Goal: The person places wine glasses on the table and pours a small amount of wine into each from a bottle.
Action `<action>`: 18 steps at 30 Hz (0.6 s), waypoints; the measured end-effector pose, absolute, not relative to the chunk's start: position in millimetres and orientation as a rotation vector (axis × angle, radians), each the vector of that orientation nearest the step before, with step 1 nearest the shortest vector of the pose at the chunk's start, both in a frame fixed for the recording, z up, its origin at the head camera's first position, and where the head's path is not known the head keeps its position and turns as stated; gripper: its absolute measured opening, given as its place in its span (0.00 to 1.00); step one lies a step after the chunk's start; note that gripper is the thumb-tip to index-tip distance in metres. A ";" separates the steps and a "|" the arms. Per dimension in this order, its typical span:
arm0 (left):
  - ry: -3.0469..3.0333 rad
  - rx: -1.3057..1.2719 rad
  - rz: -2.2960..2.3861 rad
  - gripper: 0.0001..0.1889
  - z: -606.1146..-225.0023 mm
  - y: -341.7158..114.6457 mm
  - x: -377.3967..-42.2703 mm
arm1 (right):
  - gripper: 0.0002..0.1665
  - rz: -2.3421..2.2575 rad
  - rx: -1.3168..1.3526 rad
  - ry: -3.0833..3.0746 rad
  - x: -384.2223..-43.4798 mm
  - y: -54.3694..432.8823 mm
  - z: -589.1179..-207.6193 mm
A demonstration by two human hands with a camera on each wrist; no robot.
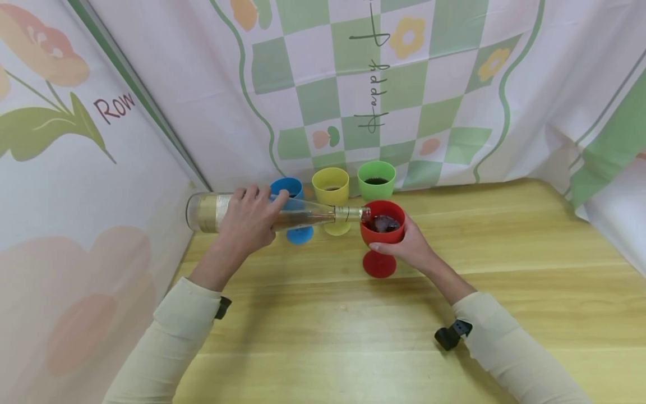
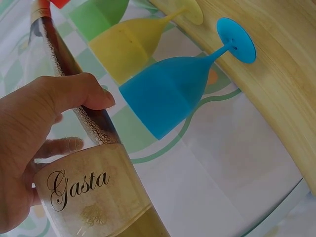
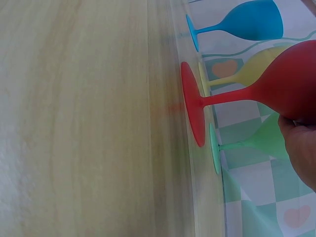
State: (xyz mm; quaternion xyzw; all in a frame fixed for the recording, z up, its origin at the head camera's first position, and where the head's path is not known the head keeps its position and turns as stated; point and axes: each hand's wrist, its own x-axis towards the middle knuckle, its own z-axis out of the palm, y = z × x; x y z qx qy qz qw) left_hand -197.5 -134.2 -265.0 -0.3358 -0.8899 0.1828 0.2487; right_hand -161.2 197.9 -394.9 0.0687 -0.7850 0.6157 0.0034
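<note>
My left hand (image 1: 251, 219) grips a clear glass bottle (image 1: 307, 214) around its body, tipped almost level with its mouth at the rim of a red goblet (image 1: 382, 240). Dark liquid lies along the bottle's lower side and pools, rippling, in the red goblet. A "Gasta" label (image 2: 94, 190) faces up in the left wrist view. My right hand (image 1: 415, 247) holds the red goblet by its bowl, thumb on the near side. Behind stand a blue goblet (image 1: 300, 234), partly covered by the bottle, a yellow goblet (image 1: 330, 185) and a green goblet (image 1: 376, 182), each with some liquid inside.
A wood-grain table (image 1: 328, 336) lies beneath everything. Printed cloth (image 1: 313, 106) hangs close behind the goblets, and another patterned panel (image 1: 75, 235) rises at the left. Each wrist wears a small black camera (image 1: 448, 336) below a pale sleeve.
</note>
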 end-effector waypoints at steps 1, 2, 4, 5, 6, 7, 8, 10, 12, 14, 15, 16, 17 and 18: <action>-2.427 -0.914 0.499 0.22 -265.3 -134.3 -197.5 | 0.47 1.932 0.214 -2.459 -161.0 197.8 -394.8; -2.428 -0.912 0.498 0.22 -265.8 -134.5 -197.6 | 0.47 1.932 0.216 -2.458 -160.7 197.7 -394.7; -2.431 -0.911 0.495 0.23 -267.1 -134.9 -197.6 | 0.47 1.934 0.215 -2.455 -160.2 197.7 -394.6; -2.435 -0.910 0.493 0.23 -268.2 -135.1 -197.7 | 0.47 1.935 0.212 -2.454 -160.0 197.8 -394.6; -2.443 -0.909 0.488 0.24 -269.4 -135.4 -197.8 | 0.47 1.932 0.216 -2.455 -159.6 197.9 -394.6; -2.456 -0.908 0.479 0.24 -270.7 -135.7 -197.8 | 0.47 1.934 0.215 -2.454 -159.5 198.0 -394.6; -2.471 -0.908 0.465 0.24 -271.9 -136.0 -197.8 | 0.47 1.936 0.216 -2.454 -159.5 198.1 -394.7; -2.510 -0.907 0.435 0.26 -274.6 -136.7 -197.8 | 0.47 1.941 0.213 -2.453 -159.9 198.2 -395.0; -2.552 -0.905 0.398 0.29 -277.3 -137.1 -197.9 | 0.47 1.941 0.223 -2.452 -160.0 198.2 -395.2; -2.587 -0.902 0.367 0.32 -279.7 -137.3 -198.1 | 0.47 1.942 0.227 -2.449 -160.1 198.3 -395.5; -2.601 -0.900 0.356 0.33 -280.7 -137.2 -198.2 | 0.47 1.942 0.230 -2.448 -160.2 198.2 -395.6; -2.613 -0.898 0.343 0.34 -281.5 -137.1 -198.3 | 0.47 1.940 0.231 -2.449 -160.3 198.3 -395.9; -2.625 -0.896 0.331 0.35 -282.4 -137.0 -198.4 | 0.47 1.939 0.230 -2.450 -160.1 198.4 -395.9; -2.638 -0.894 0.318 0.36 -283.0 -136.8 -198.5 | 0.46 1.940 0.230 -2.449 -160.0 198.6 -395.9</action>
